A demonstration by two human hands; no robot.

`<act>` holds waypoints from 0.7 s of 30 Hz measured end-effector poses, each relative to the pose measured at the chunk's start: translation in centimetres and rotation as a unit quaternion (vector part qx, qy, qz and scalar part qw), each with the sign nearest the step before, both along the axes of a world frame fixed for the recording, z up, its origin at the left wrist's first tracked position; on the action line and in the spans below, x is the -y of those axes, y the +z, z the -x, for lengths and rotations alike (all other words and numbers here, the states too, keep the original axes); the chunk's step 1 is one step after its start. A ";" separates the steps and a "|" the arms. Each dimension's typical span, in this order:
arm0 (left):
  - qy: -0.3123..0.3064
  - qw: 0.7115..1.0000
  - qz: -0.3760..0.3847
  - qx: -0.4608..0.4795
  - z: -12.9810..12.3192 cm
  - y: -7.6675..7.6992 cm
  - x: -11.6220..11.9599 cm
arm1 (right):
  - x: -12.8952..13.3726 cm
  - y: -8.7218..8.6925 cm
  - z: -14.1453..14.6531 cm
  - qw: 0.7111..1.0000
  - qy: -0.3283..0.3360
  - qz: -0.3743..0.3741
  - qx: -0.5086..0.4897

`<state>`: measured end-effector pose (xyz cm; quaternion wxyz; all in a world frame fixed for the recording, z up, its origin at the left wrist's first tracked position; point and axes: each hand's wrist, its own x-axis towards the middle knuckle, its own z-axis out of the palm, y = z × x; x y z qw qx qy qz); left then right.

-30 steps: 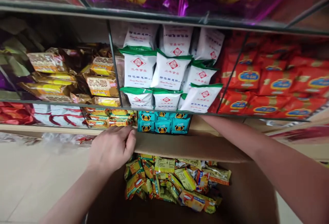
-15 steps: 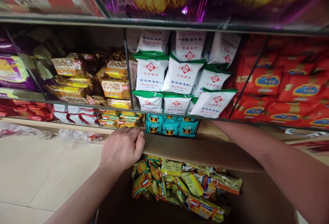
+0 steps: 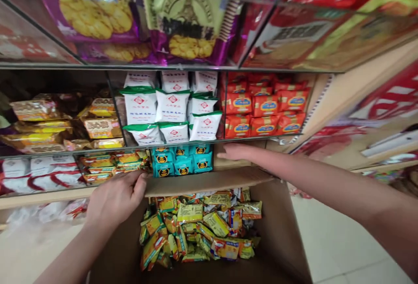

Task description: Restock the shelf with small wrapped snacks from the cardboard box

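My left hand [image 3: 114,195] is closed over the far left corner of an open cardboard box [image 3: 277,214], its fingertips hidden past the edge. Inside the box lies a loose heap of small yellow-and-orange wrapped snack packets [image 3: 217,224]. My right hand [image 3: 232,151] reaches across the box into the lowest shelf, fingers stretched to the left and nothing visible in them. Just left of those fingers stand stacked turquoise snack packets [image 3: 183,166]. Small yellow-orange packets [image 3: 98,162] fill the compartment beyond my left hand.
On the shelf above are white-and-green bags [image 3: 172,106], red packets [image 3: 265,105] and brown-gold packets [image 3: 101,127]. Glass dividers and a glass shelf edge [image 3: 176,67] run close over my hands. Clear plastic wrapping [image 3: 35,218] lies at the lower left.
The view has swung right and drawn back, so the shelf's right end now shows. My right hand, hidden below the shelf before, is visible. My left hand stays at the box corner.
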<state>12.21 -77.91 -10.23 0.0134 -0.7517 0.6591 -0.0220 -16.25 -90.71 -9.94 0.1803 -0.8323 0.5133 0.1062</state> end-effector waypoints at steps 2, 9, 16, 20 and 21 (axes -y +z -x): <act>0.005 1.000 0.002 -0.009 0.0 -0.2 -0.1 | -2.8 2.0 1.8 1.000 0.000 0.002 0.013; 0.008 1.000 0.021 -0.016 -0.2 -0.2 -0.2 | -17.6 -0.1 0.4 0.953 0.149 0.085 0.248; -0.110 0.979 0.163 -0.057 -0.2 -0.1 -1.9 | -16.9 -12.5 -7.5 0.986 -0.003 0.032 0.166; -0.274 0.901 0.274 -0.195 1.6 -2.3 -6.3 | -15.5 -12.0 -6.6 0.977 -0.018 0.040 0.209; -0.276 0.897 0.248 -0.241 2.3 -3.2 -7.4 | -15.5 -11.4 -5.9 0.974 -0.019 0.038 0.222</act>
